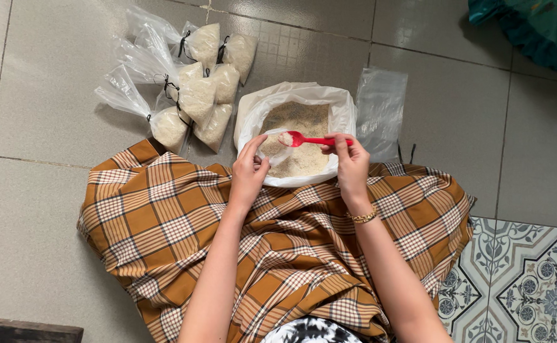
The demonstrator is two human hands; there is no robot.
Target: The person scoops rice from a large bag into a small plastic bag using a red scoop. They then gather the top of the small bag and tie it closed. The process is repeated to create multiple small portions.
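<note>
Right hand (349, 160) grips one red spoon (304, 139); left hand (250, 170) pinches small bag (277, 150); six tied bags (197, 95).

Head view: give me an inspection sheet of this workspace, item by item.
Surface: grey tiled floor, patterned tiles at lower right.
Job's things: large white bag open, holding pale grain; red scoop loaded over it; small clear bag held open under the scoop.
Clutter: tied filled bags in a pile on the left; empty clear bags lying flat on the right.
Grippers: left hand pinches the small clear bag; right hand holds the scoop handle.
Cables: nothing seen.
Surroundings: checked brown cloth over the lap; teal fabric top right.
</note>
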